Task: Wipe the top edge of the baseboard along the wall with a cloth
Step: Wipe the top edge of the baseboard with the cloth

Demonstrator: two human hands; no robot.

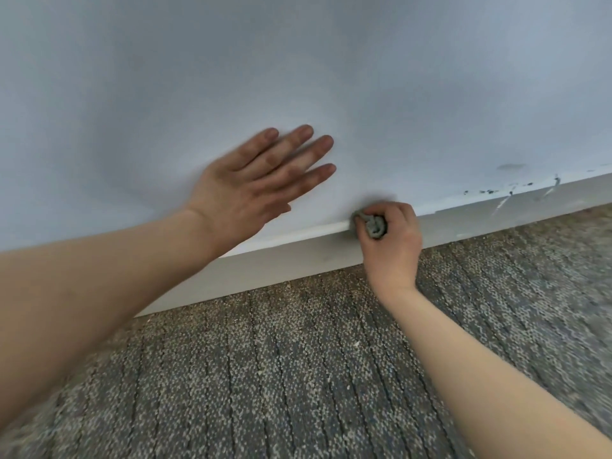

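Head view: a small bunched grey-green cloth (372, 225) presses on the top edge of the white painted baseboard (298, 256), gripped in the curled fingers of the right hand (392, 241). The left hand (256, 185) lies flat, fingers straight and spread, on the pale blue wall (298, 77) just above. Speckled grey-brown carpet (298, 376) covers the floor below.

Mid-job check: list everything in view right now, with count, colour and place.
wall: one, pale blue-grey, upper half.
baseboard: one, white, at the wall's foot, rising to the right.
marks: several, dark, along the baseboard's top edge, far right.
carpet: one, speckled grey-brown with dark stripes, lower half.
cloth: one, grey, bunched, on the baseboard's top edge, centre.
left hand: one, fingers straight, flat against the wall above the baseboard.
right hand: one, grips the cloth.
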